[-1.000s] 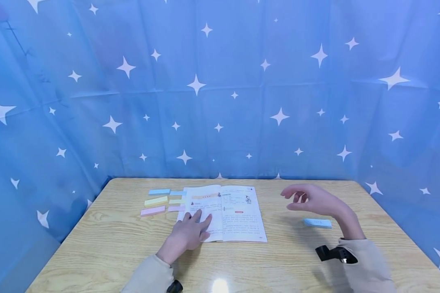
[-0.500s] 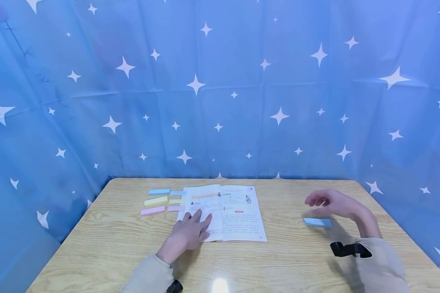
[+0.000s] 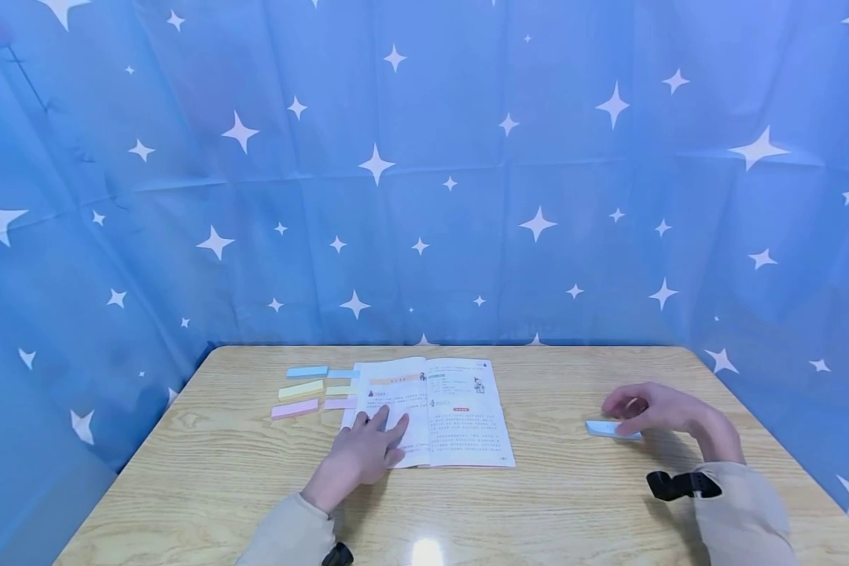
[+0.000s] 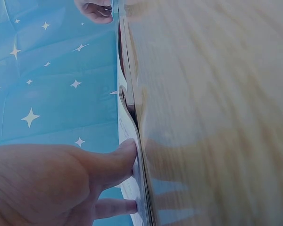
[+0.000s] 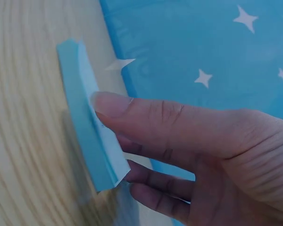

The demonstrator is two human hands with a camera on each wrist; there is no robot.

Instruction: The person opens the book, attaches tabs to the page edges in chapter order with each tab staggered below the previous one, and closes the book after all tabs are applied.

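Note:
My left hand (image 3: pixel 368 448) rests with spread fingers on the left page of an open book (image 3: pixel 467 417); in the left wrist view its thumb (image 4: pixel 125 155) presses the page close to the book's edge. At the right of the table, my right hand (image 3: pixel 668 413) is at a slim blue sticky note pad (image 3: pixel 600 428). The right wrist view has the thumb (image 5: pixel 113 104) on the pad's pale top face, and curled fingers (image 5: pixel 160 183) at its far side. The index fingertip is mostly hidden behind the thumb.
Blue (image 3: pixel 307 372), yellow (image 3: pixel 300 390) and pink (image 3: pixel 295 408) sticky note pads lie left of the book. Matching blue, yellow and pink strips (image 3: pixel 341 403) stick out from its left edge. A blue star-patterned curtain (image 3: pixel 424 196) stands behind the wooden table (image 3: pixel 184 472).
My right hand has moved right and down, from above the table to the blue sticky note pad, its thumb now on it. The left hand stays on the page.

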